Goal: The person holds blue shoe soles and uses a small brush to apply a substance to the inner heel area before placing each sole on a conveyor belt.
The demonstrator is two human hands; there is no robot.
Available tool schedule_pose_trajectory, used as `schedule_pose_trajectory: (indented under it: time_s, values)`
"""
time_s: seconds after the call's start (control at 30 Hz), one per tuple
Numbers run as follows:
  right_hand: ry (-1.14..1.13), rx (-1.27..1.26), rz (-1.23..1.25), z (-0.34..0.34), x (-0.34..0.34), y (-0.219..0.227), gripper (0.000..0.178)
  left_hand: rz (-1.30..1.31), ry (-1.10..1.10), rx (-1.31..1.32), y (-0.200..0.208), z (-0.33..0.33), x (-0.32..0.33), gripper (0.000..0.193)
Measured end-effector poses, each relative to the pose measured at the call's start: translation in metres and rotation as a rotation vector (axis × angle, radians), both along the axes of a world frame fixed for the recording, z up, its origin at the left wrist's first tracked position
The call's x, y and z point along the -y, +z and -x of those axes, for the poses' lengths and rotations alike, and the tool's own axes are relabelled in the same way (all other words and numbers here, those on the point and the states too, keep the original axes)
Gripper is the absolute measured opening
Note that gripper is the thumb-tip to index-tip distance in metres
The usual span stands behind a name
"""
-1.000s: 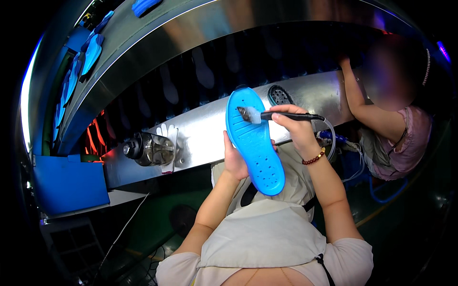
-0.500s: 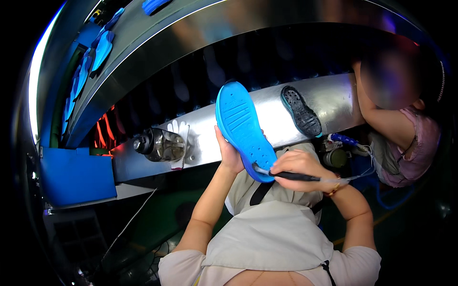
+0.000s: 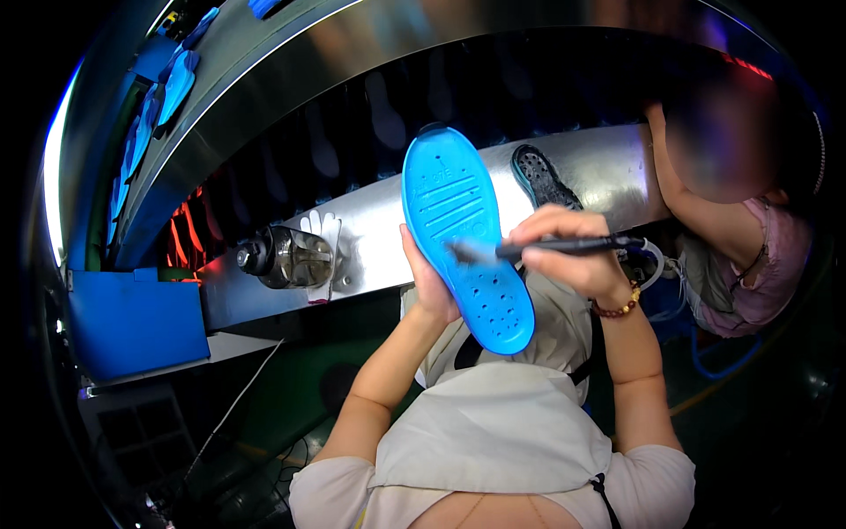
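A bright blue shoe sole (image 3: 454,198) with ridges and small holes is held up before me, its inner face toward me. My left hand (image 3: 430,280) grips its left edge, thumb along the side. My right hand (image 3: 571,256) is closed around a black-handled brush (image 3: 573,246) with a tube at its rear end. The bristle end, blurred by motion, is over the middle of the sole. Beyond my right hand a black sole with a teal rim (image 3: 538,172) lies on the metal ledge (image 3: 608,167), partly hidden by that hand.
A dark-capped clear bottle (image 3: 295,257) and white gloves (image 3: 324,236) rest on the ledge at left. A blue box (image 3: 137,322) stands at far left. Blue soles (image 3: 176,86) lie on a conveyor (image 3: 216,75). A co-worker in a pink top (image 3: 767,256) sits at right.
The brush has moved from the sole's near end up to its middle. My right hand has risen with it. The sole is turned more squarely toward me.
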State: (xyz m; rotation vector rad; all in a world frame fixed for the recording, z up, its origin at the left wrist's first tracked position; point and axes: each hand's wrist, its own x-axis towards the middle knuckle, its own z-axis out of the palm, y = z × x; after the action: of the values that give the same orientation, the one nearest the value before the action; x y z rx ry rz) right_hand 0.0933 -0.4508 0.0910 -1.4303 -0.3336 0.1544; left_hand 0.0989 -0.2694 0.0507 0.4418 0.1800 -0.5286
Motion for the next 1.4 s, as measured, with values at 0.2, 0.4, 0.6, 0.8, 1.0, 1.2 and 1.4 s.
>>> schedule_pose_trajectory:
  time_s: [0.2,0.4,0.6,0.8,1.0,1.2,1.4]
  values:
    - [0.280,0.338,0.111,0.003,0.002,-0.003,0.018,-0.148,-0.036,0.192,-0.004,-0.009,-0.008,0.097]
    - [0.149,0.318,0.128,0.005,0.003,-0.014,0.019,-0.208,0.176,0.174,0.007,-0.023,-0.005,0.099]
    - [0.122,0.158,-0.062,0.012,0.013,-0.011,0.021,-0.260,0.221,0.194,0.017,-0.033,-0.016,0.098]
    - [0.245,0.250,0.052,0.017,0.011,-0.018,0.016,-0.184,0.190,0.234,0.020,-0.036,-0.023,0.099]
    - [0.096,-0.139,-0.340,0.020,0.006,-0.036,0.019,-0.123,0.135,0.291,0.028,-0.033,-0.009,0.086]
    - [0.068,-0.226,-0.316,0.033,-0.012,-0.028,0.021,-0.123,-0.074,0.196,-0.004,-0.008,-0.013,0.069]
    - [0.352,0.035,-0.075,0.015,0.020,-0.003,0.024,-0.039,-0.328,0.274,0.003,-0.020,-0.034,0.064]
